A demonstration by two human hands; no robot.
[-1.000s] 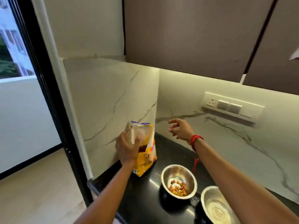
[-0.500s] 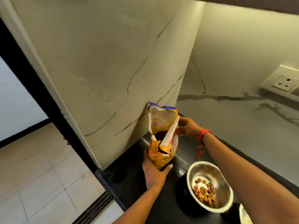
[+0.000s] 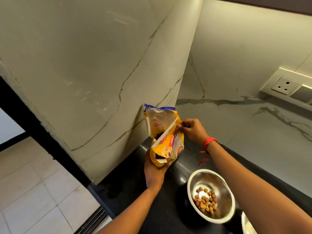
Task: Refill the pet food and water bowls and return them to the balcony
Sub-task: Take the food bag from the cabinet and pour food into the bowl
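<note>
The left hand (image 3: 156, 173) cups the bottom of a yellow pet food bag (image 3: 164, 137), holding it upright above the black bench (image 3: 135, 196) in the corner of the marble wall (image 3: 84, 73). The right hand (image 3: 192, 129), with a red thread at the wrist, pinches the bag's open top edge. Just to the right on the bench stands a steel bowl (image 3: 211, 195) holding some kibble (image 3: 206, 200); a second bowl's rim (image 3: 244, 223) shows at the lower edge
</note>
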